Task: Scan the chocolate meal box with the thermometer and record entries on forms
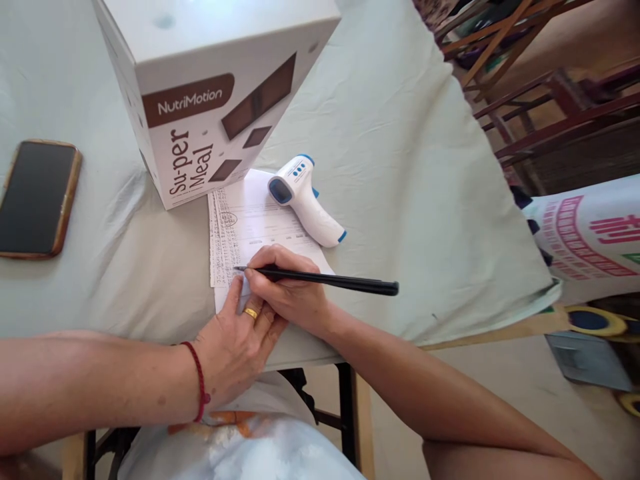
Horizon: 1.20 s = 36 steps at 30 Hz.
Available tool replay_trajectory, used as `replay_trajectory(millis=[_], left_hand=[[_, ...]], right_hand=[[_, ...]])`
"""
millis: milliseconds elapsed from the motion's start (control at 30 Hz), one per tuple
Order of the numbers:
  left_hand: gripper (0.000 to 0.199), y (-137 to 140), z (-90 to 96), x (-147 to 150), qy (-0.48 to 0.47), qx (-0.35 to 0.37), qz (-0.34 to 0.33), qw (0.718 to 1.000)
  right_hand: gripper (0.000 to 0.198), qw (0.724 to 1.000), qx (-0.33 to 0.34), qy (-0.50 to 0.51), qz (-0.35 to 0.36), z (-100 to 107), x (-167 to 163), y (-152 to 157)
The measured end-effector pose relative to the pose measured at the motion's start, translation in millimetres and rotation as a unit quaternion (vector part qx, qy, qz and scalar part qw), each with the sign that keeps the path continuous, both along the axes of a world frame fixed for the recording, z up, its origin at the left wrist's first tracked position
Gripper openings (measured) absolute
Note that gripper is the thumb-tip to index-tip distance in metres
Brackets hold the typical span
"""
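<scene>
Judged to be partway through writing, with dense handwritten rows already filling much of a narrow paper strip [223,243] and with one spot circled; too small to read. Cannot tell how much is left to write, nor whether adding fresh marks or checking old ones.

Nearest, pressing flat at the table's edge with the left hand [239,341], with fingers extended and slightly parted, gripping nothing; wearing a gold ring [251,313] and a red cord bracelet [201,380]. Just beyond, apparently touching at the fingers, holding a black pen [345,283] in the right hand [290,287], with fingertips pinched near the point. Aiming the tip at the strip's lower part, just beside the left index finger; cannot tell whether touching the paper.

Farther up, beside the strip, on to a printed sheet [255,223] with an infrared thermometer [306,200] lying partly over it. Well apart to the left, on to a smartphone [37,200] with a dark screen. Beyond, at the papers' far end, up to a NutriMotion Su-per Meal box [200,143].
</scene>
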<state>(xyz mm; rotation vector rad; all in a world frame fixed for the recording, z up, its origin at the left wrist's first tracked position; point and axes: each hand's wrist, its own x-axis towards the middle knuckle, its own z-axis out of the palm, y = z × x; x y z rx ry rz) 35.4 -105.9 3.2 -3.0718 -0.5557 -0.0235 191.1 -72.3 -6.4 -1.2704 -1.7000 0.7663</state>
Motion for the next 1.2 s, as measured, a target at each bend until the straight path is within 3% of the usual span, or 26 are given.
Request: replay_trajectory(millis=[1200], left_hand=[[0.063,2.7,2.5,-0.6,0.022,-0.006,-0.003,1.0]], right_hand=[[0.016,0.999,0.009,-0.01,-0.031,-2.9,-1.0,0.0]])
